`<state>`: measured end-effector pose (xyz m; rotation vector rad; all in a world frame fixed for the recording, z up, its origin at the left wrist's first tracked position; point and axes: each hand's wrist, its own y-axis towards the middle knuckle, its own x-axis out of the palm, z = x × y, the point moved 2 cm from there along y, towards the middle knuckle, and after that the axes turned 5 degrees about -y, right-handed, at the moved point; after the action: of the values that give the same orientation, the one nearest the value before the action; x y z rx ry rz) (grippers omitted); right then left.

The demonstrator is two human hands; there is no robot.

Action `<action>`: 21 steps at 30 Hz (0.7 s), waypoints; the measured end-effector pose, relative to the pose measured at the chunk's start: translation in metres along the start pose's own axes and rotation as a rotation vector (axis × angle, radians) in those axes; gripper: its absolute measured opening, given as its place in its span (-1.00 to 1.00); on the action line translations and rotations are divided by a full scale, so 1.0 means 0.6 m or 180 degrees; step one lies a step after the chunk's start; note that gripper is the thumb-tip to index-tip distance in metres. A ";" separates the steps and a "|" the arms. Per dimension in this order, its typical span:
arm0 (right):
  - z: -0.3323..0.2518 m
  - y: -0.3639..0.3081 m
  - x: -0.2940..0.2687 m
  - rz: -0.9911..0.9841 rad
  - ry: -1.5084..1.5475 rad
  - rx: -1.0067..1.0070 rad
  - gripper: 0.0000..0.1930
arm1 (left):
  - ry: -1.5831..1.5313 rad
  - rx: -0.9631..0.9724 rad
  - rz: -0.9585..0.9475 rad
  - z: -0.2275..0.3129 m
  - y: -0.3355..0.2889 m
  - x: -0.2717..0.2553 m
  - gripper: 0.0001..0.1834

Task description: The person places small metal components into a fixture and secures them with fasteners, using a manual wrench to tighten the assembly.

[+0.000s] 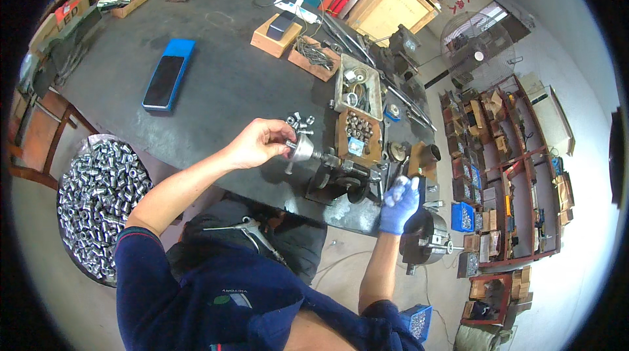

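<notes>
Chuck (pixel 302 148) — silvery, rounded, metallic, bare left fingers (pixel 278 128) at its front

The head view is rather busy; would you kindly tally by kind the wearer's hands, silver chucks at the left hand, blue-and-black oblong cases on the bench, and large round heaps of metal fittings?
Hands: 2 (bare left hand, blue-gloved right hand)
Silver chuck: 1
Blue-and-black oblong case: 1
Large round heap of metal fittings: 1
Total: 5
</notes>
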<state>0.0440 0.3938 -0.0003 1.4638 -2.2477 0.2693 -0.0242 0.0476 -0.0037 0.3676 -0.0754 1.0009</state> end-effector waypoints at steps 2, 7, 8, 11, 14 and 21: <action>-0.002 0.045 0.010 -0.0160 0.0050 0.0030 -0.58 | 0.0139 0.0075 0.0059 0.003 -0.003 0.001 -0.81; 0.068 0.161 -0.022 -0.0362 0.0753 0.0368 -0.76 | 0.0766 0.0391 0.0167 0.004 -0.003 0.002 -0.81; 0.088 0.172 -0.033 -0.0352 0.0584 0.0394 -0.79 | 0.0788 0.0426 0.0183 0.004 -0.002 0.002 -0.81; 0.128 0.150 -0.027 0.0379 -0.0515 0.0415 -0.74 | 0.0664 0.0385 0.0247 -0.002 -0.003 -0.001 -0.83; 0.183 0.118 -0.065 0.0739 -0.0359 0.0446 -0.77 | 0.0162 0.0168 0.0210 -0.010 0.005 -0.001 -0.84; 0.130 -0.004 -0.086 -0.0034 0.0058 0.0917 -0.81 | -0.0189 -0.0009 0.0332 -0.020 -0.002 -0.003 -0.86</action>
<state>0.0438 0.4043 -0.0930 1.6062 -2.2570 0.6225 -0.0253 0.0498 -0.0158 0.3941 -0.1509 1.0928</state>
